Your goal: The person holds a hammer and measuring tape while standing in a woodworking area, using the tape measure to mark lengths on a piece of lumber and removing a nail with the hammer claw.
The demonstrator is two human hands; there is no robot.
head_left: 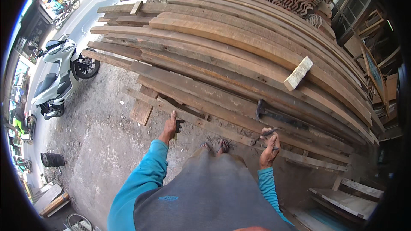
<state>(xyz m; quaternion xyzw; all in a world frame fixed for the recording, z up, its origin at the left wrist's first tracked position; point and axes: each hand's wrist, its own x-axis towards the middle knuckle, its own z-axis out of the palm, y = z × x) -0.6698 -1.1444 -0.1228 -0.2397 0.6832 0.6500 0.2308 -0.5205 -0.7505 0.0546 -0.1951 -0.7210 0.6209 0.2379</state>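
Narrow batten (227,131) lies along the near side of a big timber pile (205,34), slanting from the left, farther from the person, to the right. From where I stand, a white motorbike (58,75) is at the far left, with a black bucket (52,159) nearer on the bare ground (102,145). Next comes a short, wide board (141,110), its near end jutting out near the batten's left end.

The left hand (171,127) is at the batten's near edge, its grip curled around a small dark object (178,125) that I can't identify; whether the fingertips press on the wood, I can't tell either. Rightward, a hammer (280,117) rests on the pile's near planks, head to the left. Just nearer is the right hand (269,149), its grip closed around a dark tool (269,132) of a kind I can't make out, by the batten's right half. Farther right, a pale block (298,73) sits across the planks.

To work this well, I'd judge, the left hand should steady the batten while the right sets the tool squarely on it, with fingers out of its path. I'd watch the bare feet (222,146) too, so close to the wood, and leave the hammer lying flat.
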